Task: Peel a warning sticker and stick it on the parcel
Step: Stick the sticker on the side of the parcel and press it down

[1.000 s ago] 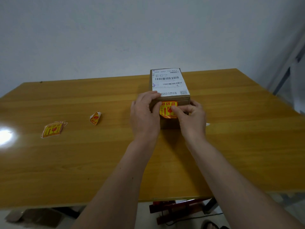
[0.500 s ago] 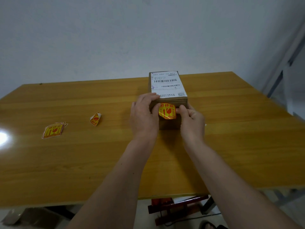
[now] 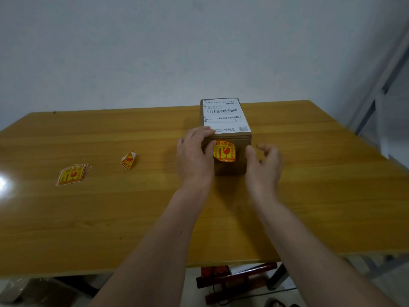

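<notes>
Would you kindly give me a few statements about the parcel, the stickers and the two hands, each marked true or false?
1. A warning sticker is on the parcel's near side face. True.
2. The right hand pinches that sticker. False: it hangs beside the parcel with fingers loosely curled, holding nothing.
3. The left hand rests on the parcel's near left corner. True.
4. The shipping label is on the parcel's side. False: it lies on top.
5. A curled backing lies on the table, left of the parcel. True.
6. The spare stickers lie right of the parcel. False: they are far to the left.
</notes>
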